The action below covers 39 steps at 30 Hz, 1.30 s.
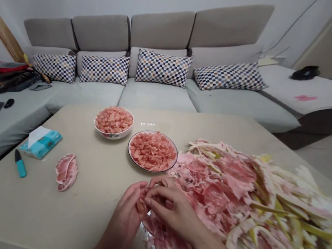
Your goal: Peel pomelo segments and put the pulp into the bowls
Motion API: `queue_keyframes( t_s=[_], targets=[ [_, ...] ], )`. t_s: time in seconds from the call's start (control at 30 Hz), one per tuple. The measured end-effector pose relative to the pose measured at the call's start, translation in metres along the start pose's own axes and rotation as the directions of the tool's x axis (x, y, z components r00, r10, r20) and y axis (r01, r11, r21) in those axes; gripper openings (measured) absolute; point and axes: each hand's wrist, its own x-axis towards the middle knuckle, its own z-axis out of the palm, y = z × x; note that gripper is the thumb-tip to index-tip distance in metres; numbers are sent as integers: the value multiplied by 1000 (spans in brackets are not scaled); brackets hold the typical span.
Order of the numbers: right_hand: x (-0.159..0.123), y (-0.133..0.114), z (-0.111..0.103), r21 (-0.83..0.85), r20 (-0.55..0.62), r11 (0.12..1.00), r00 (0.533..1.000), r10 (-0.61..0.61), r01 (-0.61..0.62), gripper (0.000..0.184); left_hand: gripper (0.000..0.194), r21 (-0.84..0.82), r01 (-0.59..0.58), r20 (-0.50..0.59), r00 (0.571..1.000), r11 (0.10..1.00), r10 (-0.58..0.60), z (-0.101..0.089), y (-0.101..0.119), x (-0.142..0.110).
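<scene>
Head view from over the low table (98, 167), and wow, that's a lot of fruit. Both hands are together at the lower middle of the frame. The left hand (126, 216) is loosely cupped, fingers half curled, and the right hand (173, 208) comes in beside it with thumb and fingers bent into a pinch. Looks like they've got a small bit of fruit (143, 204) between the fingertips, but the fingers hide most of it, so I can't tell how big it is or which hand has the firmer grip.

Judging by what's lying about, the step in hand is peeling skin off the flesh. Loose pink flesh is heaped in the bowl (115, 136) at upper centre and on the dark-rimmed plate (137, 164) just above the hands. One bigger chunk (67, 172) sits by itself on the left side, below the tissue pack (43, 143) and near the knife (20, 164) with the teal handle.

Lower right is the messy bit: pink skins (212, 192) right by the right hand, running into thick rind (288, 206) towards the corner.

I'd say the next move calls for a light pinch, one hand steadying while the other pulls, since that flesh looks crumbly.
</scene>
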Motion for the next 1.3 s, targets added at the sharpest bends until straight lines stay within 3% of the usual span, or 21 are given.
queue_keyframes(
  t_s=[0.1, 0.2, 0.43, 0.63, 0.97, 1.1, 1.23, 1.3],
  targets=[
    [1, -1, -5, 50, 12, 996, 997, 71, -72, 11, 32, 138, 38, 7, 999, 990, -39, -5, -2, -1],
    [3, -2, -8, 76, 19, 993, 996, 84, -85, 13, 35, 231, -17, 23, 1000, 973, 12, -10, -4, 1],
    [0, -7, -10, 18, -96, 1000, 995, -17, 18, 4, 38, 380, -86, 2, 996, 921, 92, -17, -4, 3],
    [-3, -3, -10, -67, -45, 994, 995, -91, 88, 13, 34, 381, -111, 5, 993, 918, 118, -16, -3, 2],
    [0, -4, -13, -31, 33, 1000, 999, 1, 0, 9, 37, 361, -77, 88, 995, 930, 48, -10, 3, -2],
    [-1, -6, -13, 23, 84, 990, 987, 139, -142, 1, 41, 373, -70, 106, 994, 925, 32, -14, -1, 1],
    [2, -4, -17, 170, 110, 952, 965, 237, -253, 13, 41, 378, -24, 36, 999, 925, 12, -15, -2, 2],
    [5, 1, -20, 230, 48, 938, 965, 256, -260, 19, 41, 383, 3, -33, 999, 924, 11, -13, -1, 1]
  ],
)
